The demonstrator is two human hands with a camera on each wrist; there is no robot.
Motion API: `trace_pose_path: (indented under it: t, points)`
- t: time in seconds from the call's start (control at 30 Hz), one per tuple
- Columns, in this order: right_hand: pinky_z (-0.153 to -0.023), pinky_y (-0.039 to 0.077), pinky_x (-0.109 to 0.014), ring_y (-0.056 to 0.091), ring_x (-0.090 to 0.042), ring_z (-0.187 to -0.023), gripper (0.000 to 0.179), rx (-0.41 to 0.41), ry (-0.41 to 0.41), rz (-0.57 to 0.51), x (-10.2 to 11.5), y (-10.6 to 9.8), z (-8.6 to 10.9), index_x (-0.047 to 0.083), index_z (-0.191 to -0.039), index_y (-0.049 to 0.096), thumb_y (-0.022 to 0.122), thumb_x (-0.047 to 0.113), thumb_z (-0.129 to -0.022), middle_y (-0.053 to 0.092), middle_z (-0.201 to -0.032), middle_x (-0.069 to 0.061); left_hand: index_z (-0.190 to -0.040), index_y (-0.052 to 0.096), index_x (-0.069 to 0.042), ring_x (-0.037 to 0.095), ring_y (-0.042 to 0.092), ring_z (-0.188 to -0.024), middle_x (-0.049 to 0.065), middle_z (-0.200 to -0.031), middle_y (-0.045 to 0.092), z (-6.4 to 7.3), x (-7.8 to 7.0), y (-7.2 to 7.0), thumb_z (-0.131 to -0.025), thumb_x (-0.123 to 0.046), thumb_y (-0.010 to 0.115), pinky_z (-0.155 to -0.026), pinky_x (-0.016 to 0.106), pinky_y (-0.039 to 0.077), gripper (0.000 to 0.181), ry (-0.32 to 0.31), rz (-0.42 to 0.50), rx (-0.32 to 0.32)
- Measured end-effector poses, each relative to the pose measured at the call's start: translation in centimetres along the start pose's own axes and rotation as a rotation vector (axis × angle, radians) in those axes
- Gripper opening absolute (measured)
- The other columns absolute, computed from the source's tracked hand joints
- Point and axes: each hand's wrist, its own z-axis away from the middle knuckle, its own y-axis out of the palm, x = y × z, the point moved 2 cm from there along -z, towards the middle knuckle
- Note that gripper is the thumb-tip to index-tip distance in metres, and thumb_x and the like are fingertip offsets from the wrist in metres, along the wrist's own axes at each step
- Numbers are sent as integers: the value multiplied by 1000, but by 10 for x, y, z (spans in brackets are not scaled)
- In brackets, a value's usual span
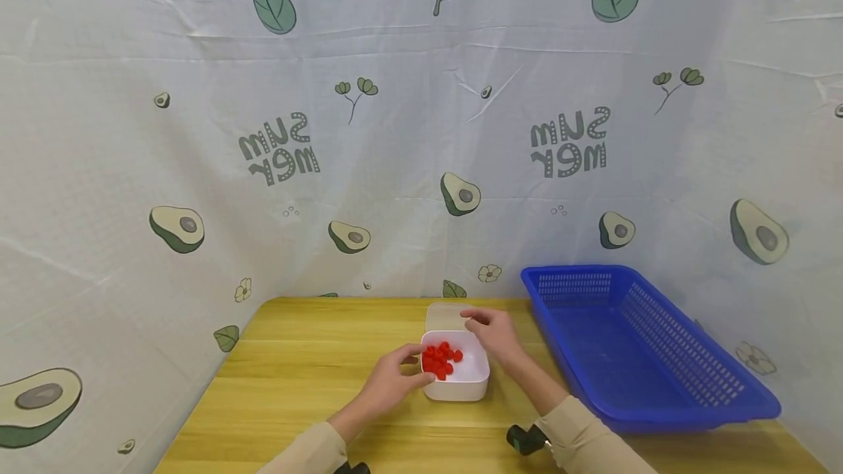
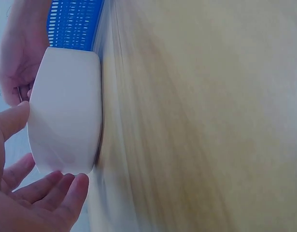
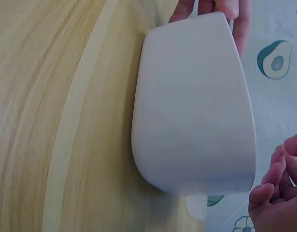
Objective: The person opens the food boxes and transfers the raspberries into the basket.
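Note:
A white box (image 1: 466, 390), square with rounded corners, stands uncovered on the wooden table. Small red round pieces (image 1: 437, 361) lie inside it, mostly toward its left side. My left hand (image 1: 390, 380) grips the box's left side, with the thumb at the near left corner. In the left wrist view the box (image 2: 66, 111) shows its plain outer wall beside the fingertips (image 2: 79, 186). Over the box's far right corner is my right hand (image 1: 495, 335), its fingers loosely bent and nothing visible in them. Behind the box lies a pale translucent lid (image 1: 443, 317), partly covered by that hand.
A large blue plastic basket (image 1: 626, 357) with slotted sides stands on the right of the wooden table (image 1: 316, 379). A white curtain (image 1: 395, 130) printed with avocados and leaves hangs behind and to both sides.

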Motion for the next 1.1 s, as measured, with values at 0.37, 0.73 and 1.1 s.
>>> trace_pose_path:
  t: [0.37,0.73,1.1]
  points:
    - [-70,48,-29,58,-21,-78,19,81,-8,-45,12,18,8,7,-108,75,66,9,-92,70,-94,-7,-133,63,-11,34,63,-118,13,-130,65,1,6,1,-88,-30,79,-94,47,55,52,13,-5,-57]
    - [-79,53,-33,59,-22,-93,18,121,19,-83,13,33,11,4,-108,76,68,13,-93,72,-106,-8,-131,65,-12,23,64,-103,7,-116,69,-1,7,1,-87,-31,80,-86,39,56,50,28,-38,-81]
    - [-75,58,-36,65,-22,-85,20,134,131,-137,6,48,11,5,-104,77,73,18,-91,74,-100,-9,-126,69,-12,21,63,-97,8,-111,70,0,6,2,-85,-28,82,-82,36,54,46,35,-40,-106]
